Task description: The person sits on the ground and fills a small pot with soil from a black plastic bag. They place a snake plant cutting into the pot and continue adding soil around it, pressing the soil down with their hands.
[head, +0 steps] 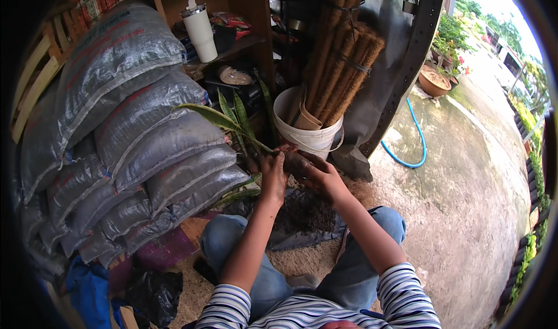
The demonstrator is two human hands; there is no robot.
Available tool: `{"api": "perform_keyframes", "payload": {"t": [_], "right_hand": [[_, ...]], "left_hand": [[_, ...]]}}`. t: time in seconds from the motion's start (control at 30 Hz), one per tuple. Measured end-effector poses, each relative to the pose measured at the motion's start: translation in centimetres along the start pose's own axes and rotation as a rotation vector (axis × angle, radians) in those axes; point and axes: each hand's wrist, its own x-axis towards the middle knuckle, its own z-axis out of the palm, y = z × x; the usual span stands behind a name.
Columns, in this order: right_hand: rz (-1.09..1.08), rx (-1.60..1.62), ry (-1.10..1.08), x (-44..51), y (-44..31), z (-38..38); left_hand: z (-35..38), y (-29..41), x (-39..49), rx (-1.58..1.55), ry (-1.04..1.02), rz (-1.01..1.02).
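My left hand (275,172) is closed around the base of a snake plant (218,119), whose long leaf with yellow edges points up and to the left. Against the plant's soil-covered root end, my right hand (316,172) has its fingers curled around the dark clump. Both hands are soiled and close together. Beneath them, dark soil (305,213) lies in a heap on a black plastic sheet (290,241) between my knees. More snake plant leaves (242,111) stand behind my left hand, and others lie low beside it.
Stacked filled sacks (174,128) fill the left side. A white bucket (305,135) holding coir poles (348,67) stands ahead, beside a stone block (354,161). A white tumbler (200,34) is on a wooden shelf. A blue hose (423,141) and potted plants (436,78) are at right.
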Motion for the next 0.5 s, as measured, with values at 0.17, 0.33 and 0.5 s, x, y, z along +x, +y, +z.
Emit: {"api": "perform_keyframes", "payload": {"t": [0.17, 0.33, 0.5], "right_hand": [[-0.062, -0.024, 0.007, 0.1, 0.1, -0.2], [-0.130, 0.133, -0.138, 0.5, 0.0, -1.4], [-0.034, 0.245, -0.130, 0.6, -0.4, -2.3]], "left_hand": [[0.2, 0.8, -0.2, 0.007, 0.014, -0.103], [0.7, 1.9, -0.4, 0.120, -0.199, -0.035], [0.7, 2.2, -0.7, 0.228, -0.305, 0.033]]}}
